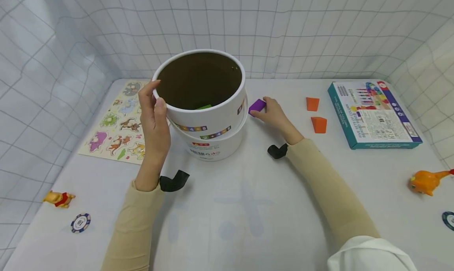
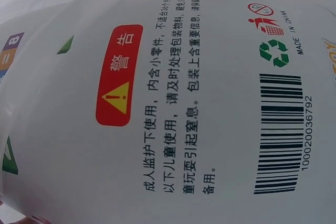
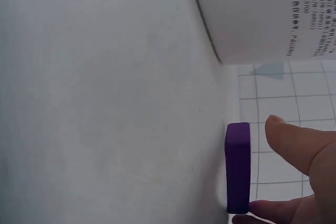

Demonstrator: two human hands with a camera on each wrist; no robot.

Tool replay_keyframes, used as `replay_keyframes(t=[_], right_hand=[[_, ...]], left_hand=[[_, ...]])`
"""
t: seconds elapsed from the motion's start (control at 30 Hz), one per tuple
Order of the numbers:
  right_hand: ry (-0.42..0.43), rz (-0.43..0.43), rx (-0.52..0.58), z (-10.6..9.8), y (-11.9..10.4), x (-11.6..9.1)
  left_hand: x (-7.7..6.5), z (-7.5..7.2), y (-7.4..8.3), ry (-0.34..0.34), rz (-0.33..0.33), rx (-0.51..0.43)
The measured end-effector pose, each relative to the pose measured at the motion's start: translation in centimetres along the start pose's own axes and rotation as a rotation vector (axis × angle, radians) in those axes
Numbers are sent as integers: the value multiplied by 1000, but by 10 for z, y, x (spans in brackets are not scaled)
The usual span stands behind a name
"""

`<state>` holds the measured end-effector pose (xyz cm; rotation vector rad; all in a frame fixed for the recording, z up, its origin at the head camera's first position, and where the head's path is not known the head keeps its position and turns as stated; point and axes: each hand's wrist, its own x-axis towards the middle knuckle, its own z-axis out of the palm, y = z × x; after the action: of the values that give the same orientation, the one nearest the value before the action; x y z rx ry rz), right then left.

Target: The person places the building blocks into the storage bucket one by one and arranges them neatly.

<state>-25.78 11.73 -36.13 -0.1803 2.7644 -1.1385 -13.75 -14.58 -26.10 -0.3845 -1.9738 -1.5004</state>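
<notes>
A white bucket with printed sums on its side stands on the table. My left hand holds its rim at the left, fingertips bent over the edge. A bit of green shows inside, low by the near wall; the rest of the inside is dark. Right of the bucket lies a purple block, a small rectangular piece. My right hand is over the block, thumb and fingers spread around it. In the right wrist view the fingertips are at one end of the purple block, while the thumb stands apart from it.
Two orange blocks lie to the right, beside a boxed toy set. An animal picture board is partly behind my left hand. Small figures and poker chips lie toward both sides. White gridded cloth walls the back and sides.
</notes>
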Motion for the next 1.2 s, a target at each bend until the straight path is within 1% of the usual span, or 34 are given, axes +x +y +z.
replay_keyframes(t=[0.07, 0.13, 0.3, 0.43, 0.6, 0.77, 0.87, 1.1, 1.2], right_hand=[[24, -8, -60, 2, 2, 2], [54, -3, -97, 4, 3, 4], [87, -8, -106, 8, 4, 7], [87, -22, -101, 10, 4, 8], [83, -9, -113, 12, 4, 7], [87, -5, -129, 13, 6, 4], [104, -45, -110, 15, 7, 1], [144, -197, -56, 19, 5, -11], [144, -258, -39, 20, 5, -14]], left_hand=[[1, 1, 1, 0, 9, -6], [1, 1, 2, -2, 17, -7], [2, 0, 0, -1, 21, 6], [3, -1, -9, 3, 23, 9], [2, -2, -23, 5, 22, 10], [2, -2, -31, 1, 15, 3], [2, -3, -33, 4, 14, 4], [2, -3, -35, 7, 16, 13], [2, -4, -36, 11, 31, 7]])
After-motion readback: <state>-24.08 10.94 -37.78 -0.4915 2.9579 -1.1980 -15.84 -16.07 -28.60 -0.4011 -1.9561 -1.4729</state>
